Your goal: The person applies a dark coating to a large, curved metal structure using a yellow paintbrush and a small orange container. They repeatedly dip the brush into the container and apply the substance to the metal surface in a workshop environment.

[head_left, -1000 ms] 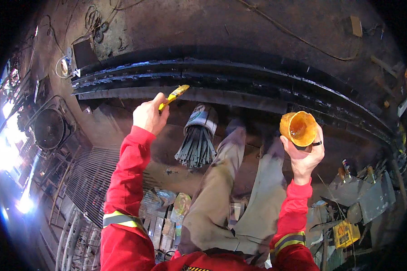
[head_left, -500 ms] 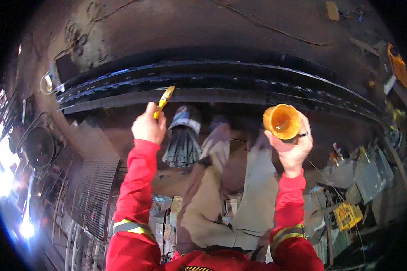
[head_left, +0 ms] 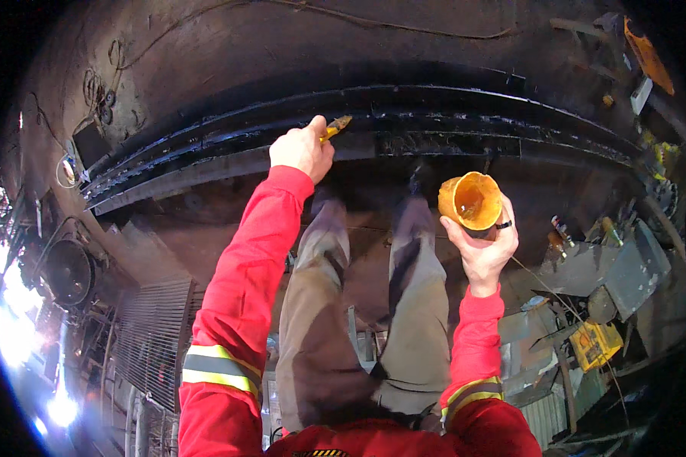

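At the black-coated steel beam (head_left: pixel 434 126) ahead of you, your left hand (head_left: pixel 302 148) is closed around a yellow-handled brush (head_left: pixel 334 127), its tip now touching the beam's wet black face. A second ago that brush sat lower and clear of the steel, so you have moved up into the stroke; judged from this, coating is under way on this section. Your right hand (head_left: pixel 482 247) grips the orange cup (head_left: pixel 471 201) from below, mouth tilted toward you, held near your right knee and well apart from the beam. A yellow box (head_left: pixel 593 344) lies lower right.
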Motion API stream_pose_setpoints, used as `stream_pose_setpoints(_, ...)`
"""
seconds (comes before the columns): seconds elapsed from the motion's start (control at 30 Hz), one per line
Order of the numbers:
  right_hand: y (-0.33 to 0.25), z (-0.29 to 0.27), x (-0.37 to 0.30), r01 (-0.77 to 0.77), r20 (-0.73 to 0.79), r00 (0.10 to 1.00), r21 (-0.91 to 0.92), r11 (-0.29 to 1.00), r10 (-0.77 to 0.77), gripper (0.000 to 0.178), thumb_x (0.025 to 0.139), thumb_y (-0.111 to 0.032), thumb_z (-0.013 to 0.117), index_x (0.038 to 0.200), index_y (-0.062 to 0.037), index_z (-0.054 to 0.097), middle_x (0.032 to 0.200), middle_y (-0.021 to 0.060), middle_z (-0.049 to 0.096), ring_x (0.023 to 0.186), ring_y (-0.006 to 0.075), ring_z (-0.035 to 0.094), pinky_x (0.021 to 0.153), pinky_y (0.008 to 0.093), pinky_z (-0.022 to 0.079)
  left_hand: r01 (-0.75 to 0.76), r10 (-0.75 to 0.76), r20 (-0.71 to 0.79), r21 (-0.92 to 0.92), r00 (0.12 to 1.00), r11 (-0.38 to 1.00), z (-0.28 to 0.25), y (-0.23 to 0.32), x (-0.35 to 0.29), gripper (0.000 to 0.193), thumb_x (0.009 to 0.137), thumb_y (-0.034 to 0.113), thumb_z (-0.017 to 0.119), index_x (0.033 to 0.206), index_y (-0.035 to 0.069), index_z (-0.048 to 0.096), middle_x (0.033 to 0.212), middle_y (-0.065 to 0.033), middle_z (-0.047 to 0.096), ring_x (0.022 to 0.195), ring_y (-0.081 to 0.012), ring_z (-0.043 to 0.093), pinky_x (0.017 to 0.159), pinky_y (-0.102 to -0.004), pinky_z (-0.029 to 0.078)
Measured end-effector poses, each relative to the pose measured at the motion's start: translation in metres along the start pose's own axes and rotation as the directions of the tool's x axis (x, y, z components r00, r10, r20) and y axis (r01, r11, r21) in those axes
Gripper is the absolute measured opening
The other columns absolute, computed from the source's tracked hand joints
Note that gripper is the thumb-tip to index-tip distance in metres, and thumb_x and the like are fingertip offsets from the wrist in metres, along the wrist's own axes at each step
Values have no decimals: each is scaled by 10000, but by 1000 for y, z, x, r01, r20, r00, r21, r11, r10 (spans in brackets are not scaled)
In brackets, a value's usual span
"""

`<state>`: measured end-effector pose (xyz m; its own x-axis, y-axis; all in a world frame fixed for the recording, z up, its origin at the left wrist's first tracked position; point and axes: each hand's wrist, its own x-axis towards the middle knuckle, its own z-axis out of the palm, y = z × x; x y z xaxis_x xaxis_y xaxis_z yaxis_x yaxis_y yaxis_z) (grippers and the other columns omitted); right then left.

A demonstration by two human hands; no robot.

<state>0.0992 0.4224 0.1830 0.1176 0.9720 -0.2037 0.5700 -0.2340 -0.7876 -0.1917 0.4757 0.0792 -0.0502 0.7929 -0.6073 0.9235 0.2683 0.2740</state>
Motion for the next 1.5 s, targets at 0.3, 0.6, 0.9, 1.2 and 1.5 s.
stream_pose_setpoints(0.3, 31, -52, 2, 65, 64, 996, 36, 997, -67, 623, 657, -51, 922, 1199, 22, 623, 1176, 87, 642, 1083, 206, 652, 958, 339, 533, -165, 158, 53, 178, 986, 970, -38, 33, -21, 204, 868, 248, 643, 1026, 137, 581, 796, -196, 698, 764, -404, 690, 679, -526, 536)
stream_pose_setpoints(0.6, 52, -66, 1, -23, 30, 999, 137, 990, 19, 621, 590, -98, 931, 1147, -3, 674, 1171, 131, 653, 1106, 297, 626, 970, 393, 504, -42, 28, -123, -120, 992, 992, -20, 19, -44, 242, 900, 248, 672, 995, 29, 641, 822, -223, 695, 725, -380, 694, 687, -450, 540)
stream_pose_setpoints(0.9, 56, -71, 8, 60, 88, 994, 64, 996, -66, 606, 643, -88, 930, 1169, 19, 648, 1186, 105, 637, 1092, 233, 644, 961, 349, 520, 712, -521, 486, -501, 702, 492, -11, -6, 5, 233, 988, 342, 602, 937, 114, 605, 609, 22, 435, 444, -101, 380, 390, -285, 302)
stream_pose_setpoints(1.2, 56, -78, 13, 55, 78, 995, 74, 996, -61, 607, 635, -90, 934, 1161, 17, 651, 1176, 110, 641, 1086, 233, 648, 964, 350, 521, 582, -518, 267, -309, 812, 752, -13, -27, 7, 278, 944, 330, 645, 910, 58, 689, 647, -20, 542, 514, -151, 521, 439, -347, 403)
stream_pose_setpoints(1.5, 57, -76, 17, 61, 98, 993, 66, 996, -68, 605, 628, -91, 936, 1153, 10, 652, 1183, 118, 638, 1088, 238, 645, 970, 358, 514, -87, 83, 33, 143, 996, 986, -7, 39, -2, 189, 896, 242, 669, 1016, 112, 600, 853, -202, 704, 836, -428, 677, 711, -516, 521)
